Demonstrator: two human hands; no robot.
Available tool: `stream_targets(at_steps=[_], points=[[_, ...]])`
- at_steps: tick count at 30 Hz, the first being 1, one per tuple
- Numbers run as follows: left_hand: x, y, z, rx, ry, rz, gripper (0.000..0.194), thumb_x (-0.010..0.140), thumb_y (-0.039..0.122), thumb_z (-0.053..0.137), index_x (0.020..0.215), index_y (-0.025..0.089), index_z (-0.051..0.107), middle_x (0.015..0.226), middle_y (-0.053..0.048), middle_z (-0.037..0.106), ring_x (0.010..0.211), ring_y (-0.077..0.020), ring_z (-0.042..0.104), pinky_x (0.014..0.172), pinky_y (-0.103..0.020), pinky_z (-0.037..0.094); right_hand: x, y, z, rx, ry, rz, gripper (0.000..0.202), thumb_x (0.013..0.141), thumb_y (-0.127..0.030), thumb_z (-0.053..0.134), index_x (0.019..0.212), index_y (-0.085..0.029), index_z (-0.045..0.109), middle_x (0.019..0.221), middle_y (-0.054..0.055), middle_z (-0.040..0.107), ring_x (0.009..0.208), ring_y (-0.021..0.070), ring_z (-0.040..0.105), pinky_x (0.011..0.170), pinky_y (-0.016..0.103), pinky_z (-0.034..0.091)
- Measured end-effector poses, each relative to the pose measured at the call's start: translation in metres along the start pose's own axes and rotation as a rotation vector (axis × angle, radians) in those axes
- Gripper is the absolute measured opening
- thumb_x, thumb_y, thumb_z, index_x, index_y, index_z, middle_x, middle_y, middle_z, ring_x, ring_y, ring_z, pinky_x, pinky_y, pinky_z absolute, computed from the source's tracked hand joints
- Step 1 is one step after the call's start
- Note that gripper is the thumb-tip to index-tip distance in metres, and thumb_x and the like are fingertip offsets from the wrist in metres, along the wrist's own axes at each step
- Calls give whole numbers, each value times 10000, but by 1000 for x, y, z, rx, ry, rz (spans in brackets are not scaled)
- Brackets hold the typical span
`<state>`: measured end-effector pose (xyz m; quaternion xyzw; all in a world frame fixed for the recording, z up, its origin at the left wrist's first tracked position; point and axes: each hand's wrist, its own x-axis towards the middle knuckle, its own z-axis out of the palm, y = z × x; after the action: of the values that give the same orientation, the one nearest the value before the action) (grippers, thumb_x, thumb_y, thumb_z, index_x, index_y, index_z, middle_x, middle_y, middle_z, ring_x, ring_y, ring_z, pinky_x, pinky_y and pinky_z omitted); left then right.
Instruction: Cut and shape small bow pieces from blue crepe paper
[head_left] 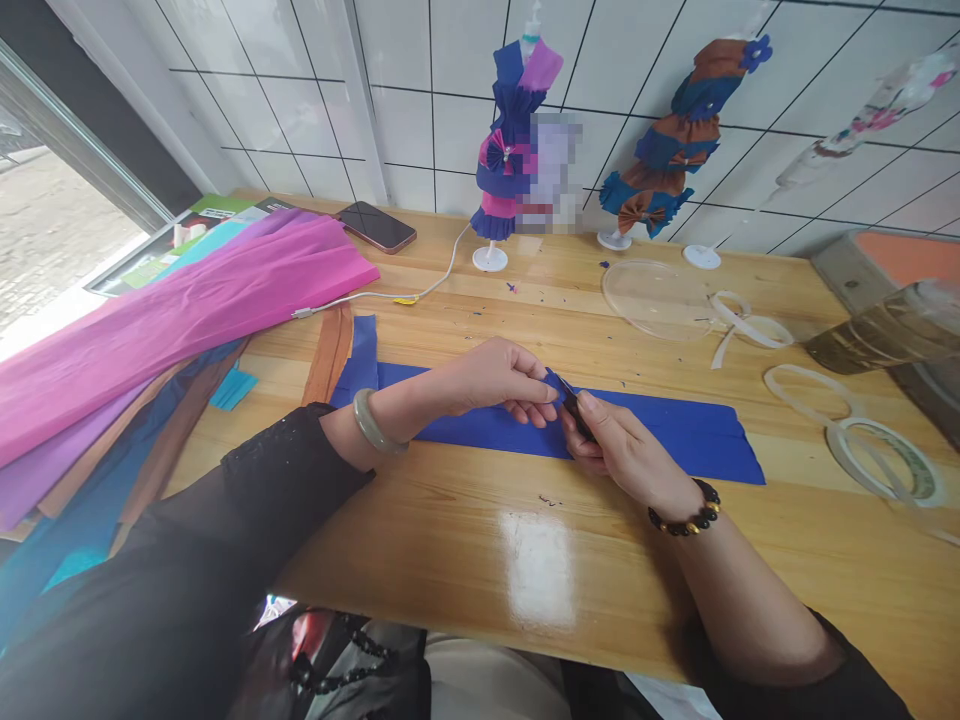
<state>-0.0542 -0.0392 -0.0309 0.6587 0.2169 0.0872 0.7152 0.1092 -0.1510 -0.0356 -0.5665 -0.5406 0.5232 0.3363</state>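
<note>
My left hand pinches a small piece of blue crepe paper between thumb and fingers. Wrapped round a dark pair of scissors, my right hand brings the blades against that piece. Under both hands a long strip of blue crepe paper lies flat on the wooden table, and a shorter blue strip crosses its left end. The scissor handles are mostly hidden by my right fingers.
Pink crepe paper and other coloured sheets lie at left, near a phone. Small dress forms in blue-pink and blue-brown paper stand at the wall. A clear plastic disc, tape roll and brown bottle are at right.
</note>
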Motion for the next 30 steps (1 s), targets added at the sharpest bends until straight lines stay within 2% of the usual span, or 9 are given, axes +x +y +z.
stream_targets(at_steps=[10, 30], points=[[0, 2, 0, -60, -14, -45, 193, 727, 266, 624, 758, 78, 658, 776, -94, 691, 629, -104, 638, 614, -214, 519, 0, 2, -1, 28, -13, 8, 409, 890, -536, 311, 710, -187, 426, 517, -59, 304, 442, 74, 257, 410, 226, 216], [2, -3, 4, -171, 0, 12, 171, 729, 269, 648, 769, 102, 651, 803, -79, 690, 660, -97, 631, 651, -227, 515, -1, -2, 5, 238, 0, 12, 401, 863, -562, 357, 693, -201, 394, 502, -78, 252, 416, 63, 206, 387, 221, 193]])
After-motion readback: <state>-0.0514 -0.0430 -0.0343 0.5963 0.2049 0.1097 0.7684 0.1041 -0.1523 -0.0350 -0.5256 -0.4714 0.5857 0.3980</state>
